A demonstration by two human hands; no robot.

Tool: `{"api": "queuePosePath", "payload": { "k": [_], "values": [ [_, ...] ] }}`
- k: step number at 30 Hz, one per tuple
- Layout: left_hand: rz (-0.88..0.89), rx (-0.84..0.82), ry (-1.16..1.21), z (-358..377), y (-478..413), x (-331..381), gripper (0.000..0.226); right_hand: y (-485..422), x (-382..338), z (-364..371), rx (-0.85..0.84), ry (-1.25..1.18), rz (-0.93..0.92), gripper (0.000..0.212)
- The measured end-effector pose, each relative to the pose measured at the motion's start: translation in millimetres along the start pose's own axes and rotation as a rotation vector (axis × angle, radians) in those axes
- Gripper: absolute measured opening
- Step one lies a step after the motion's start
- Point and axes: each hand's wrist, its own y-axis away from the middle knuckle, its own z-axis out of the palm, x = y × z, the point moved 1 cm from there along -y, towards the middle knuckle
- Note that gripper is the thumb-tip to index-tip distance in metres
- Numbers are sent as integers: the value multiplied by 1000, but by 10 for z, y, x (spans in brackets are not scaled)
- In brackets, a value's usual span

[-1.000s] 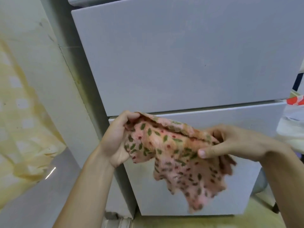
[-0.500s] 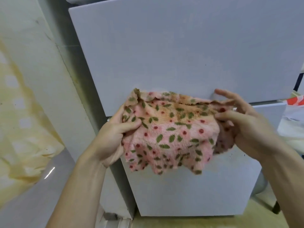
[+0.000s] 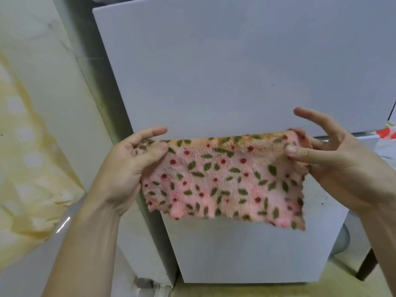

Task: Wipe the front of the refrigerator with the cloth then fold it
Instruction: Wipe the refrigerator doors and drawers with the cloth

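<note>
I see the pink fleecy cloth printed with red dots and green leaves [image 3: 225,181] held spread in the air before the pale grey two-door refrigerator [image 3: 235,71], level with the seam between its doors; whether it touches the front I cannot tell. The left hand [image 3: 128,166] pinches the upper left corner between thumb and fingers. The right hand [image 3: 330,155] pinches the upper right corner, other fingers splayed. The risk, as I judge it, is that so light a pinch may let a corner slip, and the free, wavy lower edge may fold askew. No surface shows beneath the cloth. A yellowed plastic sheet [image 3: 25,157] hangs at left, over a yellowish floor [image 3: 278,290].
</note>
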Motion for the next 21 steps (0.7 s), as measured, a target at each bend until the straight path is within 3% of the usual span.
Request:
{"api": "queuePosePath", "payload": {
  "k": [3,6,8,13,18,19,21],
  "values": [
    [-3,-73,60,-95,4,50,51,29,-42,-1,84,147,-93,67],
    [63,5,-101,-141,-13,58,43,31,-50,-14,214,512,-177,45],
    [91,74,-198,-147,-40,39,37,1,-41,-28,279,605,-186,35],
    [69,107,-126,-166,-86,16,31,-83,-26,-117,357,400,-149,17],
    [64,134,-113,-208,-103,24,33,-97,-63,-135,65,-8,-10,44],
    [81,149,-140,-210,-105,23,32,-88,-57,-132,45,51,-33,43],
    [131,188,-200,-207,-105,38,26,-71,-19,-143,147,423,-146,30]
  ]
}}
